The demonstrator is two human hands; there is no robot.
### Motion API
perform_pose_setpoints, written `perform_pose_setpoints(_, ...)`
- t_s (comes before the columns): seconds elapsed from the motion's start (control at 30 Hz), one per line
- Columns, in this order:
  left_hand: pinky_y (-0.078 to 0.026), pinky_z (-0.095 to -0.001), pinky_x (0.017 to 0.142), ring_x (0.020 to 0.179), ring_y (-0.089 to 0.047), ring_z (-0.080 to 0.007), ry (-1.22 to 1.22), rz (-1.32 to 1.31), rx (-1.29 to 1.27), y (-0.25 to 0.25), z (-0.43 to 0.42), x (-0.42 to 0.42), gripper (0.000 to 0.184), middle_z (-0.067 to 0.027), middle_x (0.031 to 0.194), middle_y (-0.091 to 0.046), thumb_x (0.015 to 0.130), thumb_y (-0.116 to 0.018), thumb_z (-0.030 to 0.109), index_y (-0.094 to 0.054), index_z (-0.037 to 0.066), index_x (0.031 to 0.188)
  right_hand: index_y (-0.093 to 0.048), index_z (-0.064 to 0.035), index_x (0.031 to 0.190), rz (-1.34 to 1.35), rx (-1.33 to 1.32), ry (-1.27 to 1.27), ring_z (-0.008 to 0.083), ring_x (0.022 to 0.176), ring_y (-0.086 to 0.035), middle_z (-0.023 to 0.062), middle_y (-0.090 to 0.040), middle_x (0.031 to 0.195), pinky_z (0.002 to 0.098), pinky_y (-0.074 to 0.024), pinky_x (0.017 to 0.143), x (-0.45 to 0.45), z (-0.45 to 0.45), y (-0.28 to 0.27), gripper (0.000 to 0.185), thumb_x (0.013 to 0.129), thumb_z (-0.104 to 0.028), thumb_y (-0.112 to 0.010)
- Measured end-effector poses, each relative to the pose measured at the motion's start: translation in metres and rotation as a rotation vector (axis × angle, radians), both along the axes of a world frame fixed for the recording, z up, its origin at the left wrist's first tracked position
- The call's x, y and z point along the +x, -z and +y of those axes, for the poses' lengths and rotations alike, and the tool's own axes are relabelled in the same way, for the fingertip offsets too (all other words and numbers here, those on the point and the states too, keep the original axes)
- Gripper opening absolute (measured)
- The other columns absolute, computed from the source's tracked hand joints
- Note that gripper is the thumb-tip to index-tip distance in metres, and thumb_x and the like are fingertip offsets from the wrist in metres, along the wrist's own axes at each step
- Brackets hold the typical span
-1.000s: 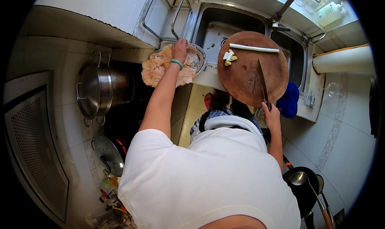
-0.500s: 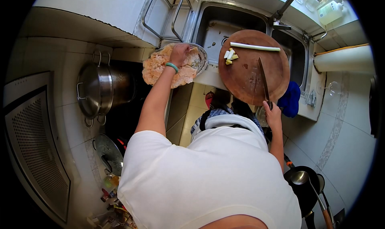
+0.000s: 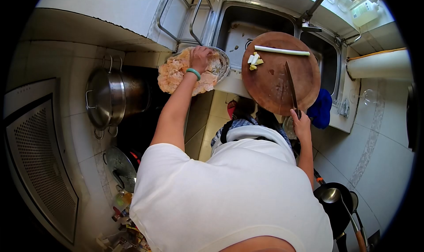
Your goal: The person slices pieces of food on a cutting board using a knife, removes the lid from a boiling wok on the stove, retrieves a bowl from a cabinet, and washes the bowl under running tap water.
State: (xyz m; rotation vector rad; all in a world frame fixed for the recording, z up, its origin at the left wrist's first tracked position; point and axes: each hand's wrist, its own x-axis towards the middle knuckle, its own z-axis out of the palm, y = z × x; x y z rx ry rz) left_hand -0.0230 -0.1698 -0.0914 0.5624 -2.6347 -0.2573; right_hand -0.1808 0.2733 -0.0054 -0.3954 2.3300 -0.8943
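My left hand (image 3: 200,59), with a green bangle at the wrist, is over the pale orange, flaky food (image 3: 174,75) heaped on an oval plate (image 3: 224,65). Its fingertips are hard to make out against the food. My right hand (image 3: 301,123) is closed round the handle of a knife (image 3: 291,86), whose blade lies along the round wooden cutting board (image 3: 269,90). Near the board's far edge rests a long white stalk (image 3: 282,51). Small white and yellow cut pieces (image 3: 254,61) sit below the stalk's left end.
Behind the board is a double sink (image 3: 234,31) with a faucet (image 3: 314,9). A metal rack (image 3: 194,22) stands behind the plate. On the left are a steel pot (image 3: 104,97) and a lidded pan (image 3: 120,166). A blue cloth (image 3: 321,108) is right of the board; a wok (image 3: 338,212) is lower right.
My left hand has shifted slightly over the food, its back and fingers changing angle. My right hand still holds the knife in nearly the same place.
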Motion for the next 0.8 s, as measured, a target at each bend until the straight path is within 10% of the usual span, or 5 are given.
perform_pose_setpoints(0.8,-0.049,-0.0371,0.069,0.082,-0.061,-0.0294,0.391,-0.192,0.257,-0.061,0.010,0.032,0.008,-0.0079,0.088,-0.060,0.081,-0.057,0.002,-0.062,0.007,0.085,-0.054,0.0044,0.076,0.004,0.023,-0.016,0.0293,0.059,-0.048,0.0187,-0.052,0.063,0.0402,-0.0420,0.060,0.000,0.000,-0.003,0.049,0.090,-0.042,-0.058)
